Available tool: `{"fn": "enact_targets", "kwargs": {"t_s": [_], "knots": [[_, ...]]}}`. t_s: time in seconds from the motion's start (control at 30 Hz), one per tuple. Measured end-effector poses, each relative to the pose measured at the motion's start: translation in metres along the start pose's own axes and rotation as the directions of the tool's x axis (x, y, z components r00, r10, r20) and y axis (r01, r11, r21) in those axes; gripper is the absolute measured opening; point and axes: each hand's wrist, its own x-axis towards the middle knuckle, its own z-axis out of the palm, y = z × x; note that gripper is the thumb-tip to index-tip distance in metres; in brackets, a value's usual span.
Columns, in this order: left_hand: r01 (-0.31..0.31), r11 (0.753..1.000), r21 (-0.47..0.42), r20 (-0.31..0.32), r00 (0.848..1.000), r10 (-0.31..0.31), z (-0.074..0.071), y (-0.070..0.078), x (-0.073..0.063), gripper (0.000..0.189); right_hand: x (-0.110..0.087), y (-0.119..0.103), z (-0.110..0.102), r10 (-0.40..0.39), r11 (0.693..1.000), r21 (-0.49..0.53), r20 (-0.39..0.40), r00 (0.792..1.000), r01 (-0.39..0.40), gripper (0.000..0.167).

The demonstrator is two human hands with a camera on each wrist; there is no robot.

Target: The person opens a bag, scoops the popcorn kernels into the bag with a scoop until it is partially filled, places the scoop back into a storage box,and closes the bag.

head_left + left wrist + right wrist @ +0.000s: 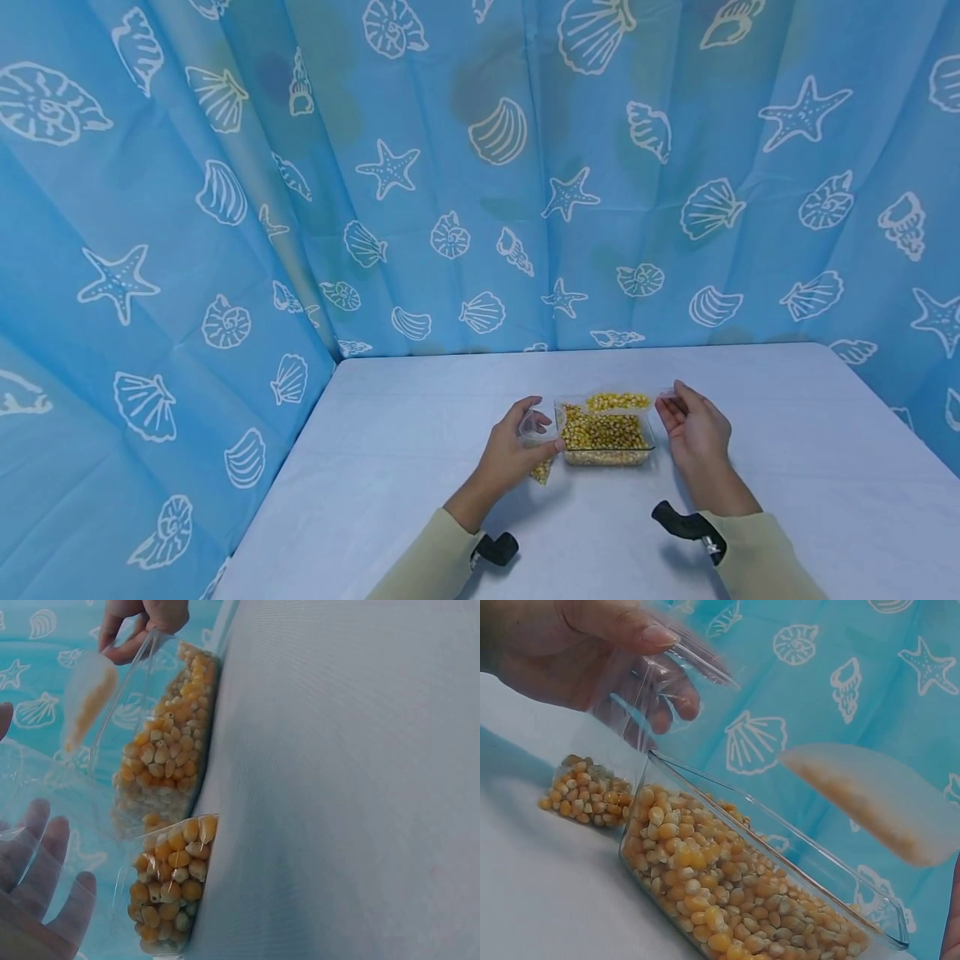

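Note:
A clear glass container (607, 457) filled with corn kernels (735, 892) stands on the table. My left hand (512, 446) is at its left side and holds a clear zip bag (124, 877) by its upper part, the fingers showing through the plastic. Corn kernels (589, 793) lie in the bottom of this bag, beside the container. Over the container's far side, a translucent scoop (877, 795) carries a layer of kernels (618, 402). My right hand (699, 429) pinches the scoop's right end between thumb and fingers; the grip is partly hidden.
A white cloth covers the table (405, 442). Behind it and along the left hangs a blue curtain (450, 183) with white shells and starfish. Black wrist mounts (686, 525) stick out from both sleeves.

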Motion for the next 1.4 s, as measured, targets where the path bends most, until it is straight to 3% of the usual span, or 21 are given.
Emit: {"fn": "enact_targets", "kwargs": {"t_s": [0.97, 1.4], "knots": [[-0.023, 1.000, -0.009, 0.017, 1.000, 0.023, -0.001, -0.003, 0.001, 0.070, -0.003, -0.001, 0.004, -0.006, 0.998, -0.070, 0.015, 1.000, 0.007, 0.039], [-0.026, 1.000, 0.009, 0.016, 1.000, 0.026, -0.001, -0.001, 0.001, 0.074, -0.006, -0.008, 0.017, -0.030, 0.995, -0.094, 0.033, 0.999, 0.033, 0.034]]}}
